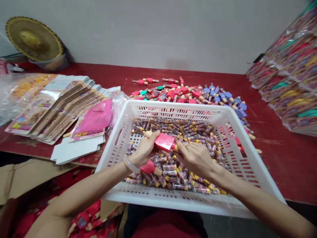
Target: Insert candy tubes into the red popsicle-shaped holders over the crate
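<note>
My left hand (146,145) is closed around a red plastic toy piece (164,142) with a cream-coloured stick end, held above the basket. At the piece's other end, my right hand (195,155) pinches a small yellow-capped tube (175,147), which meets the red part; how deep it sits is hidden by the fingers. Just below my left hand is a second red piece (148,167) with a cream end; whether the hand also holds it, I cannot tell. The white plastic basket (193,205) holds many small clear tubes (170,172) with brown contents and yellow caps.
Red, green and purple toy pieces (182,93) lie piled behind the basket. Printed cards (61,105) and a pink plastic tray (97,115) are at left. Packed bags (292,76) are stacked at right. A cardboard box (22,178) of red pieces stands low left.
</note>
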`<state>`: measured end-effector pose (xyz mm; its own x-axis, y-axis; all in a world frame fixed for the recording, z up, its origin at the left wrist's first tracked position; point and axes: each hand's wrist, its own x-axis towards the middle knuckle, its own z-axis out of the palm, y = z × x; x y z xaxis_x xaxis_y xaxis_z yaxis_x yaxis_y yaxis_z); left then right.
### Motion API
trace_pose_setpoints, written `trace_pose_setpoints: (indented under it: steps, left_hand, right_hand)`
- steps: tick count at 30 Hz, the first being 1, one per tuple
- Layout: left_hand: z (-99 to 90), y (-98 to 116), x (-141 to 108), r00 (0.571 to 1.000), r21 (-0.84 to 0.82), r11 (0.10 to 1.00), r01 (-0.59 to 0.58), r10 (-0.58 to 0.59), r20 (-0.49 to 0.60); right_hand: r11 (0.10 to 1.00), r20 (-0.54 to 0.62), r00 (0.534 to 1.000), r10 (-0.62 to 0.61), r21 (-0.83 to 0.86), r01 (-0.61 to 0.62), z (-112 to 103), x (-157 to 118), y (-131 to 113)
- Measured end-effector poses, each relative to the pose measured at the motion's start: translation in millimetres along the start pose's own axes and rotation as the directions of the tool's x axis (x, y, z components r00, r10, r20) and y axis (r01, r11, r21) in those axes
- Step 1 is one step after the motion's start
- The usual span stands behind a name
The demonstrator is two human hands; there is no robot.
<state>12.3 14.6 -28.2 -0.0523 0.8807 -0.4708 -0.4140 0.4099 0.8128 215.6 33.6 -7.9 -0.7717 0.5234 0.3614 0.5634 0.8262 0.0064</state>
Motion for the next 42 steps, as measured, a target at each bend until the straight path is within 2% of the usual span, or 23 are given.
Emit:
trace_pose_setpoints:
  steps: [3,5,6,8,10,14,18,21,23,25,27,28,29,30,32,34,38,40,42]
  left_hand:
    - [0.6,2.2,-2.7,0.996,0.022,0.995,-0.094,0.094,-0.005]
    - [2.5,2.4,-6.1,0.979,0.082,0.975,-0.205,0.203,0.030]
    - [3.9,1.8,-7.7,0.967,0.116,0.960,-0.254,0.250,0.047]
    - [7.1,-1.0,-9.9,0.948,0.164,0.934,-0.318,0.315,0.046]
    - [10.1,-5.3,-9.6,0.943,0.162,0.930,-0.329,0.332,0.012]
    - [14.4,-16.2,-5.3,0.976,0.089,0.975,-0.204,0.210,-0.059]
    - [17.8,-23.8,-3.6,0.993,0.025,0.995,-0.093,0.094,-0.066]
    - [16.2,-17.6,-3.1,0.996,0.022,0.997,-0.079,0.080,-0.051]
    - [9.9,-5.4,-3.2,0.997,0.055,0.996,-0.065,0.063,0.037]
    - [-0.1,10.5,-5.3,0.966,0.125,0.991,-0.056,0.023,0.256]
    - [-10.2,24.9,-9.7,0.859,0.262,0.962,-0.082,-0.065,0.507]
    - [-13.9,30.1,-12.4,0.809,0.325,0.939,-0.108,-0.108,0.578]
    - [-16.3,33.3,-14.8,0.785,0.370,0.920,-0.131,-0.131,0.605]
    - [-17.4,34.6,-16.7,0.787,0.391,0.908,-0.151,-0.129,0.603]
    - [-16.6,32.4,-17.9,0.832,0.349,0.922,-0.167,-0.058,0.552]
    - [-14.3,26.8,-15.7,0.858,0.268,0.954,-0.136,-0.022,0.513]
    - [-11.6,17.7,-10.0,0.847,0.176,0.984,0.016,-0.107,0.521]
    - [-10.3,15.5,-9.9,0.852,0.198,0.980,0.015,-0.116,0.510]
    - [-8.2,12.7,-10.9,0.878,0.216,0.976,-0.017,-0.088,0.471]
  right_hand:
    - [0.934,0.098,0.983,0.152,0.310,-0.176,-0.9,0.9,3.9]
    - [0.836,0.267,0.945,0.191,0.460,-0.299,0.4,2.2,4.4]
    - [0.815,0.344,0.917,0.202,0.460,-0.352,1.6,3.0,3.7]
    - [0.854,0.428,0.868,0.251,0.324,-0.407,5.0,4.4,0.8]
    - [0.908,0.418,0.849,0.324,0.114,-0.403,7.9,6.1,-3.0]
    - [0.933,0.388,0.849,0.359,-0.169,-0.318,8.3,9.6,-10.0]
    - [0.928,0.377,0.857,0.350,-0.264,-0.263,3.7,10.3,-13.9]
    - [0.935,0.388,0.855,0.345,-0.217,-0.280,-0.2,11.5,-8.3]
    - [0.941,0.387,0.858,0.337,-0.110,-0.320,-2.6,13.1,2.2]
    - [0.929,0.376,0.869,0.321,0.053,-0.366,-4.6,13.9,16.9]
    - [0.897,0.396,0.869,0.298,0.196,-0.397,-4.9,12.5,32.0]
    - [0.883,0.425,0.861,0.281,0.237,-0.405,-4.0,10.8,38.3]
    - [0.877,0.455,0.848,0.271,0.245,-0.412,-2.4,8.7,43.1]
    - [0.881,0.476,0.836,0.273,0.226,-0.416,-0.2,6.4,46.2]
    - [0.898,0.492,0.824,0.280,0.169,-0.406,5.1,2.3,47.3]
    - [0.915,0.481,0.834,0.271,0.141,-0.378,9.8,0.0,43.5]
    - [0.944,0.449,0.859,0.248,0.089,-0.319,13.4,-0.6,35.0]
    - [0.955,0.444,0.856,0.266,0.002,-0.298,14.1,-1.1,34.0]
    - [0.963,0.445,0.857,0.259,-0.049,-0.265,15.1,-2.1,34.0]
